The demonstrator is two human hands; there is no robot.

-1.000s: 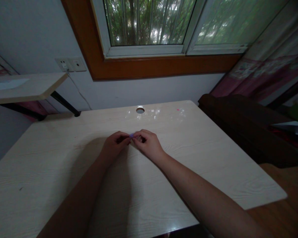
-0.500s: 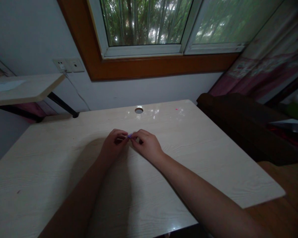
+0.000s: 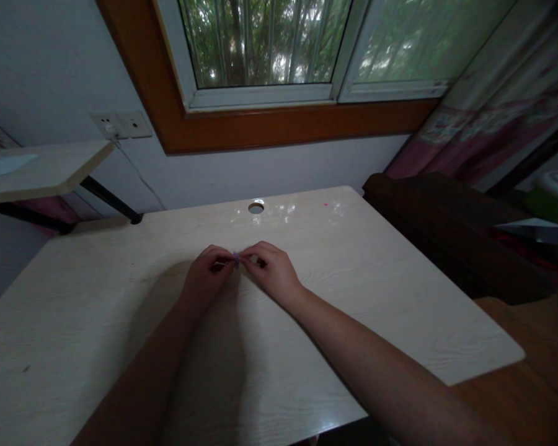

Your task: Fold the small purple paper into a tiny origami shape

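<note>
A tiny purple piece (image 3: 236, 260) sits between the fingertips of both hands, over the middle of the pale wood-grain table (image 3: 353, 297). It is too small for me to tell its kind. My left hand (image 3: 207, 269) pinches it from the left, thumb against the fingers. From the right, my right hand (image 3: 270, 266) pinches the same piece, its fingers curled. The fingertips of the two hands nearly meet and hide part of the piece.
A round cable hole (image 3: 256, 208) lies near the table's back edge, with a small pink speck (image 3: 326, 204) to its right. A raised shelf (image 3: 51, 167) on black legs stands at the back left. Beyond the right edge is a dark brown piece of furniture (image 3: 413, 229).
The view has shifted slightly, so everything sits a little farther left. Both hands keep their pinch, and the purple piece shows a bit more upright between the fingertips.
</note>
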